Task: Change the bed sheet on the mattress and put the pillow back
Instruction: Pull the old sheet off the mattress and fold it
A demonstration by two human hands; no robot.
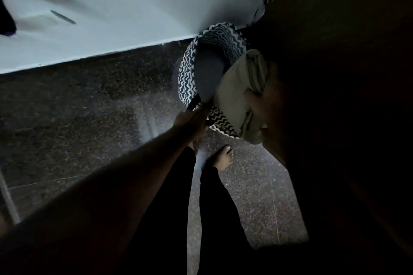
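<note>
A round basket [190, 78] with a black-and-white zigzag pattern stands on the floor by the wall. My left hand [192, 121] grips its near rim. A bundled beige bed sheet [237, 96] sits at the basket's mouth, and my right hand [263, 107] is closed on the bundle. The scene is dim. No mattress or pillow is in view.
A pale wall [111, 6] meets the dark speckled floor [78, 107] along a slanted line. A dark piece of furniture [346, 73] fills the right side. My bare feet [223, 156] and dark trousers are below the basket.
</note>
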